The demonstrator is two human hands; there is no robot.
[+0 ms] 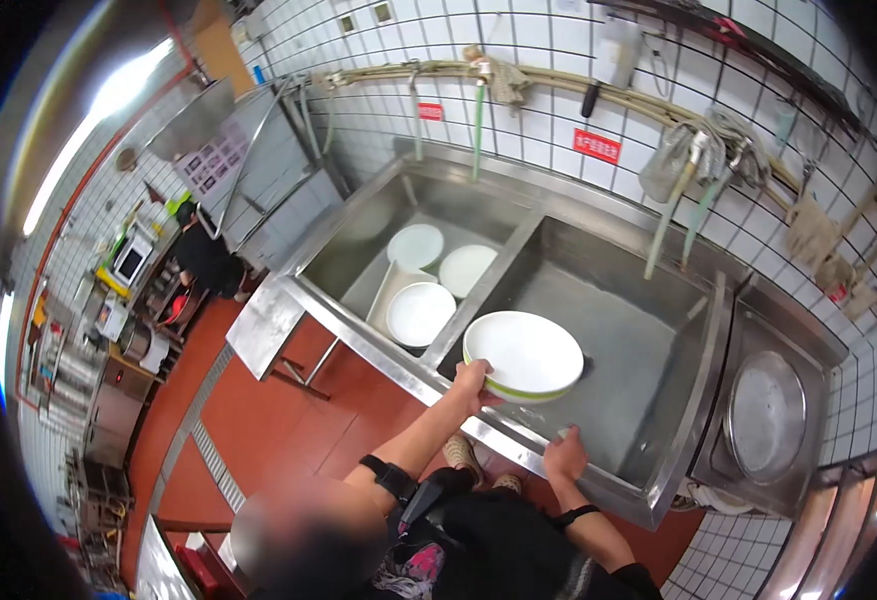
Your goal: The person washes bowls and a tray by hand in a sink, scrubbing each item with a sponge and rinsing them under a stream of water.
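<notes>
At a steel double sink, a person is gripping a wide white bowl (523, 350) at its near left edge, the left hand (473, 385) closing firmly on the rim. The bowl, banded in green underneath (it may be more than one, nested), is sitting over the right basin (618, 320), close beside the divider (504, 265). The right hand (564, 458) is curling near the front edge (508, 446) of the sink, apart from the bowl; whether its fingers are holding anything, one cannot tell. Three white dishes (420, 314) are lying in the left basin (358, 255). One hand is bearing a broad piece from one side, so good handling probably means keeping the thumb hooked well over the rim, supporting the far side with the free palm, and holding the bowl level and clear of the divider, where a wet rim would likely be slipping or chipping.
</notes>
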